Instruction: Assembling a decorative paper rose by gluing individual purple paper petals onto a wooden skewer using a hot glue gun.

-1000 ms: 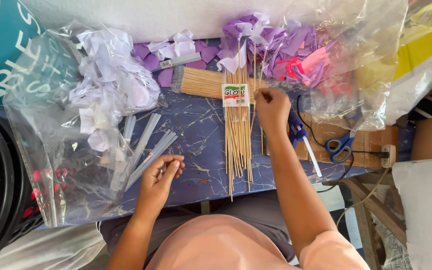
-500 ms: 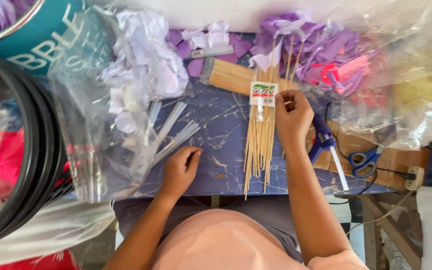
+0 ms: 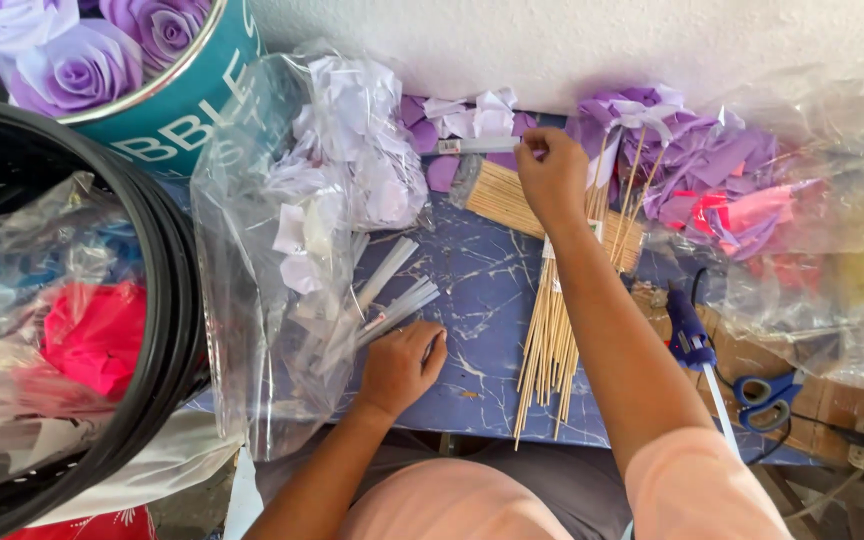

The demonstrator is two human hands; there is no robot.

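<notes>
Right hand (image 3: 552, 175) reaches to twelve o'clock, fingers pinching a small white strip (image 3: 477, 146) among purple paper petals (image 3: 692, 150). Left hand (image 3: 400, 365) rests loosely curled on the blue marbled table (image 3: 472, 290). Between them lies a bundle of bamboo sticks (image 3: 550, 340), its white label mostly hidden beneath the forearm. Clear plastic bag (image 3: 282, 280) at nine o'clock; blue glue gun (image 3: 687, 335) at four.

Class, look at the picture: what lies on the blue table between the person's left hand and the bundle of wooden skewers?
The head view shows only bare blue marbled tabletop between the left hand and the wooden skewers.
</notes>
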